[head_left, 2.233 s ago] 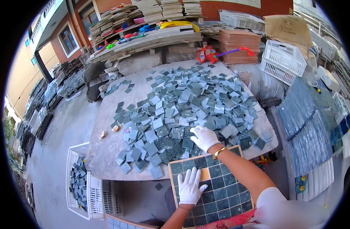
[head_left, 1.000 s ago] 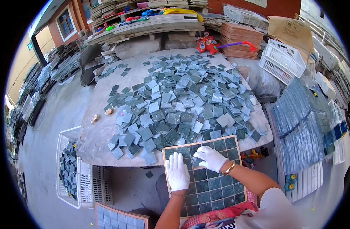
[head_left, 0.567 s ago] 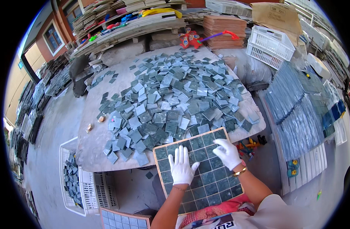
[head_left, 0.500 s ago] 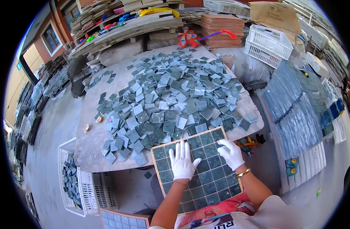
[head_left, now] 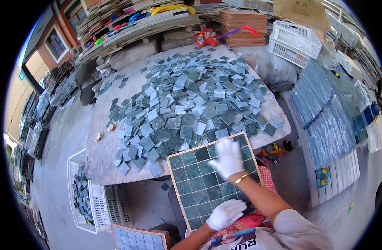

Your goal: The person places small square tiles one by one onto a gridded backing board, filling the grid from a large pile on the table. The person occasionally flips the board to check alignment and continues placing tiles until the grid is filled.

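A wooden-framed grid tray (head_left: 194,179) filled with square dark green stone tiles lies tilted across my lap, its far edge by the table. My left hand (head_left: 227,214), in a white glove, rests on the tiles along the near edge, fingers stretched to the right. My right hand (head_left: 228,159), gloved too and somewhat blurred, is spread over the tiles in the far right part of the tray, thumb out to the left. Neither hand shows anything held. A big heap of loose green and grey tiles (head_left: 187,100) covers the table just beyond the tray.
The heap lies on a pale worn table (head_left: 100,155). White plastic crates stand at lower left (head_left: 98,196), holding tiles, and at far right (head_left: 294,43). Another framed tile panel (head_left: 139,238) is near my left arm. Wrapped stacks (head_left: 328,129) sit on the right; a red toy (head_left: 205,36) lies at the back.
My left hand has moved from the tray's upper middle down to its near edge. My right hand has swung left and flattened over the tiles. The tray has shifted slightly.
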A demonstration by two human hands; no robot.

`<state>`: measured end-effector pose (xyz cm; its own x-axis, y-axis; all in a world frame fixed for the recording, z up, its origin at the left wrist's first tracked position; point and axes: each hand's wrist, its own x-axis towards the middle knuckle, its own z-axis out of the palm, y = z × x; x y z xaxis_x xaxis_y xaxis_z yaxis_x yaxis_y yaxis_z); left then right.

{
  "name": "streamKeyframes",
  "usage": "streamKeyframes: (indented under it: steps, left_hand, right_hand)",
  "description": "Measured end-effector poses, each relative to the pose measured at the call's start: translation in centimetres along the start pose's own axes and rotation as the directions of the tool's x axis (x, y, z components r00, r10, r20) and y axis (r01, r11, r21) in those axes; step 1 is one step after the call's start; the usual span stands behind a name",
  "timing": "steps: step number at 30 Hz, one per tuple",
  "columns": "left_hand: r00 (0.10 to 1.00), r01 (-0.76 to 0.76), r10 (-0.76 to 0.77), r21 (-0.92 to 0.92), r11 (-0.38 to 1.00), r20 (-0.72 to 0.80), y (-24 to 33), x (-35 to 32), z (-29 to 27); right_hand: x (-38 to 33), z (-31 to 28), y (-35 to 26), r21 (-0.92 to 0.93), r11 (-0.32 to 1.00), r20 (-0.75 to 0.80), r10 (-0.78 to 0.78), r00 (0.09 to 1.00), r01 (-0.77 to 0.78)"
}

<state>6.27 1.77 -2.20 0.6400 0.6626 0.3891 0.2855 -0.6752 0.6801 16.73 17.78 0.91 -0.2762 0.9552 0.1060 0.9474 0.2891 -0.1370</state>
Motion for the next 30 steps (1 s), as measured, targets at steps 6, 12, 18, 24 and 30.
streamKeyframes:
  steps: [6,12,18,24,30]
  left_hand:
    - [0.963,-0.061,0.070,0.044,0.997,-0.259,6.4,2.7,-6.0]
    - [0.947,0.230,-0.156,0.253,0.940,-0.282,1.4,0.5,-6.8]
    - [0.949,0.286,-0.304,0.642,0.711,-0.086,-9.3,6.3,-10.0]
    - [0.898,0.408,-0.402,0.684,0.604,-0.180,-7.1,3.3,-8.1]
    - [0.715,0.697,-0.600,0.431,0.573,-0.359,-2.9,-9.4,-7.2]
  right_hand:
    - [-1.4,5.5,-13.4,0.224,0.740,-0.180,-0.608,0.773,0.634]
    - [2.6,-2.1,-2.7,0.306,0.900,0.132,-0.362,0.923,0.310]
    - [-5.5,1.3,9.4,0.039,0.987,-0.149,-0.151,0.977,0.159]
    - [-12.9,-0.3,1.9,0.189,0.927,0.133,-0.350,0.927,0.323]
    - [-14.0,4.1,-6.7,0.302,0.581,0.086,-0.807,0.585,0.756]
